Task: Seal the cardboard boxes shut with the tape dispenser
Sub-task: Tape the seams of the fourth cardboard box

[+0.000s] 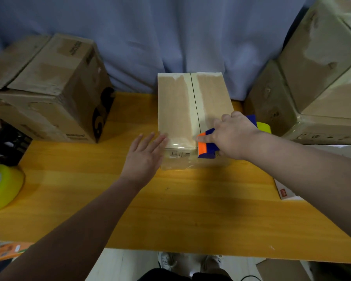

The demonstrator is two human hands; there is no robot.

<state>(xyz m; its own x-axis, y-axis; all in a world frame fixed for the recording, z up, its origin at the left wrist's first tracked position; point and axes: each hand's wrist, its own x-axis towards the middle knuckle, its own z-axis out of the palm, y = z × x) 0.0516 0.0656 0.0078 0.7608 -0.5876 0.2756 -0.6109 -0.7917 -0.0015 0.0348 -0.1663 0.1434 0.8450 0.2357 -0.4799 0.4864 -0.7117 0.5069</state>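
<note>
Cardboard box [176, 106] stood toward the tabletop's [170, 209] far edge. Right hand [234, 134] gripped tape dispenser [206, 147] at box's near top edge, on the seam. Left hand [144, 157], fingers straight, touched box's near-left corner.

Right hand [233, 134] holds the tape dispenser [206, 148] on the box [176, 106], left hand [144, 157] flat against its edge

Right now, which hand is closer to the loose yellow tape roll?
Left. The left hand is at the near corner of the box, right of the tape roll; the right hand is farther right, gripping the dispenser.
</note>
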